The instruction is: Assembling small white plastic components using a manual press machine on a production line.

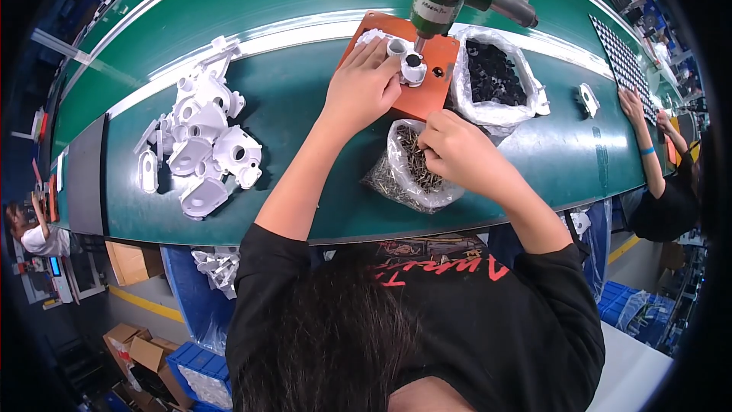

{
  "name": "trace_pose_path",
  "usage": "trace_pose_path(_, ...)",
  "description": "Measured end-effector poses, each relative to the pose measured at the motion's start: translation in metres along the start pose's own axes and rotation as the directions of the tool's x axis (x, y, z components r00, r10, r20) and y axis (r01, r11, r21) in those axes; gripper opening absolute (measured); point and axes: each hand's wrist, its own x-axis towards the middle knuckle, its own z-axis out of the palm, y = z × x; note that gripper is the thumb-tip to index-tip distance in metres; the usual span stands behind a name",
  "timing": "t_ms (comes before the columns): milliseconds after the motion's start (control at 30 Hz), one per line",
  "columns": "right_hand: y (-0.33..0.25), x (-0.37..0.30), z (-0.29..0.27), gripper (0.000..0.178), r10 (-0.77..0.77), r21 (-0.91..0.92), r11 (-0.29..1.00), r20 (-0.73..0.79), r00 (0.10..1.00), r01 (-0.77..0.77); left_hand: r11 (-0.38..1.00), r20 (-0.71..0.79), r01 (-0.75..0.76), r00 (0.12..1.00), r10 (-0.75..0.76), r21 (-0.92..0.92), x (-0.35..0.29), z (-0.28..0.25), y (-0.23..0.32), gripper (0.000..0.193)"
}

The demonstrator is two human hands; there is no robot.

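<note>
We're at the near edge of the counter point(549, 160), curving just past the person's black shirt point(518, 320), and close inside it sits a clear bag of screws point(441, 201), the right hand point(461, 149) down at its mouth, fingers curled in. Beyond, on an orange plate point(415, 107), there's the white housing point(413, 75), the left hand point(362, 84) laid over it, fingers stretched forward. Room's tight here: the green driver point(438, 0) hangs right above. Leftward, a stretch of green runs between the forearm point(309, 172) and a pile of white parts point(202, 137); rightward, past a bag of black pieces point(492, 76), it widens around one lone white piece point(588, 101). A pale strip point(290, 37) follows the back, and over on the right a co-worker's hand point(631, 107) is at a dotted tray point(621, 53). Hard to make out? Whether the right fingertips pinch a screw, hidden as they are; whether the left grips or merely presses, its palm covering most of the housing; and the driver's top, cut off above.
</note>
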Motion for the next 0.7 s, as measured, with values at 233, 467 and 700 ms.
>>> trace_pose_path(233, -0.0012, 0.0003, -0.0008, 0.01, 0.008, 0.03, 1.0, -0.014, 1.0, -0.007, 1.0, -0.003, -0.002, 1.0, 0.002, 0.01, -0.0008, 0.0004, -0.0002, 0.017)
trace_pose_path(467, -0.0005, 0.0003, -0.0003, 0.01, 0.001, 0.033, 0.999, -0.031, 1.0, 0.0, 1.0, -0.013, -0.011, 1.0, 0.011, 0.011, 0.0005, -0.0012, 0.0015, 0.016)
trace_pose_path(700, 0.0008, 0.0004, 0.0004, 0.01, 0.001, 0.045, 0.999, -0.03, 1.0, 0.0, 1.0, -0.008, -0.012, 1.0, 0.012, 0.006, 0.0, -0.0002, 0.0006, 0.015)
